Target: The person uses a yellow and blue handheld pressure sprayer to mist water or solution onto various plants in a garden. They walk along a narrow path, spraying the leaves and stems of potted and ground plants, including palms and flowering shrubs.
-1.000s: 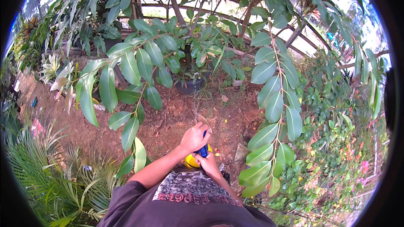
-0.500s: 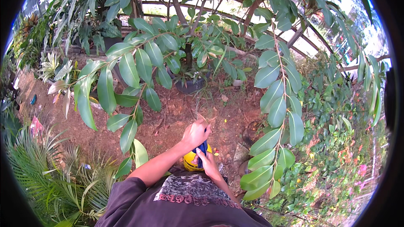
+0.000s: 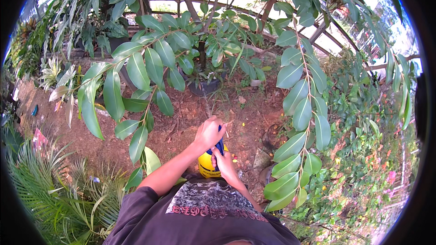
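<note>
Close in front of my shirt I hold a yellow pump spray bottle [image 3: 205,165] with a blue upper part. My left hand [image 3: 209,132] is closed over the top of the blue part, its fingers curled and partly hidden. Just below it, my right hand [image 3: 224,164] wraps round the blue neck, thumb lying along it. The right forearm and shirt hide part of the bottle's lower right side. Its nozzle cannot be made out behind my hands.
Leafy branches hang on both sides: a left branch [image 3: 152,68] and a right branch [image 3: 309,109]. Beyond stands a dark plant pot [image 3: 203,87] on reddish soil [image 3: 186,120]. Palm fronds [image 3: 50,190] spread at lower left, flowering shrubs [image 3: 363,168] at right.
Both hands and the spray bottle sit slightly farther from my body, with the grip unchanged. The right-hand branch appears shifted slightly right.
</note>
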The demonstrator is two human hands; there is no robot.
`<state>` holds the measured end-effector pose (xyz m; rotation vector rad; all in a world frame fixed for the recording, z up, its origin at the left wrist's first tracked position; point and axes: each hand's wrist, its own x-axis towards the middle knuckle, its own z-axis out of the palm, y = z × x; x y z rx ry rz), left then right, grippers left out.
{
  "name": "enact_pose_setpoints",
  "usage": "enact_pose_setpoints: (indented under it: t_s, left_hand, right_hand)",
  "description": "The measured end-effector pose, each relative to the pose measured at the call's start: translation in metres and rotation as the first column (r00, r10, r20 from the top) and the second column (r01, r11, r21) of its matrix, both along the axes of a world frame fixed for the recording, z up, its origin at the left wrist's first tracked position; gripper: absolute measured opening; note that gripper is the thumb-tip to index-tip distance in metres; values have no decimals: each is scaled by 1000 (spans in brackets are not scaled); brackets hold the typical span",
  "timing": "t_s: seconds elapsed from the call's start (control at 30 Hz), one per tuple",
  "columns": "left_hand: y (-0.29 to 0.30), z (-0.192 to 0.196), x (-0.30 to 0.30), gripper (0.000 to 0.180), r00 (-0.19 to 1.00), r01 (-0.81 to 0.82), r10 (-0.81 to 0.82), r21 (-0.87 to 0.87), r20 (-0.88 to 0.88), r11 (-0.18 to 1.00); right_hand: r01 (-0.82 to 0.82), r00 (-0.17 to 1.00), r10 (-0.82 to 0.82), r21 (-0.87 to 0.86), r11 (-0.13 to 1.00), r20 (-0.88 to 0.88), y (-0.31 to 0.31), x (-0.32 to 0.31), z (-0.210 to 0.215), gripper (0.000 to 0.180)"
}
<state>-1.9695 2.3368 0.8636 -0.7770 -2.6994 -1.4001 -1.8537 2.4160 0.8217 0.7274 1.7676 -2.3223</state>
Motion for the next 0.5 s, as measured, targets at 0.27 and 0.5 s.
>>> enact_pose_setpoints:
  t_s: [0.27,0.5]
  left_hand:
    - [-14,-1,-12,23,999,33,-34,124,10,992]
    - [-36,8,-22,21,996,69,-77,185,39,980]
  right_hand:
    - [-1,1000,-1,-78,997,-19,-9,-16,-9,34]
    - [40,999,-40,-23,999,15,-39,-25,-11,30]
